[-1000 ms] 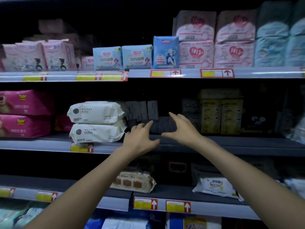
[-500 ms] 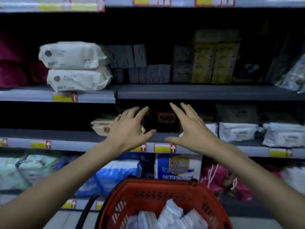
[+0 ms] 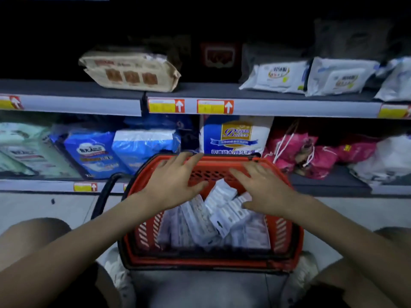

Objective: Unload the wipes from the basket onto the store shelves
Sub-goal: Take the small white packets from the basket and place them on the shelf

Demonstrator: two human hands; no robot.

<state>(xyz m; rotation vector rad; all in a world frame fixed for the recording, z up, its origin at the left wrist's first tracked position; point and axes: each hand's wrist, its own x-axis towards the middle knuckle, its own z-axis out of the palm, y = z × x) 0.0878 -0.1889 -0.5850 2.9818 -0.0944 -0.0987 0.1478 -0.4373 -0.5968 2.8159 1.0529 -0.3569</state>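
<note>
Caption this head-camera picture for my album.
Over a red basket of wipe packs, left hand and right hand hover open before stocked shelves.

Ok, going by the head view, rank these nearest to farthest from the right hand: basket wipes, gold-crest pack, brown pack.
1. basket wipes: just under the right hand.
2. gold-crest pack: lower shelf, behind the basket.
3. brown pack: upper shelf, far left.

Left grip [image 3: 172,176] and right grip [image 3: 264,190] splayed, palms down, arms outstretched.
</note>
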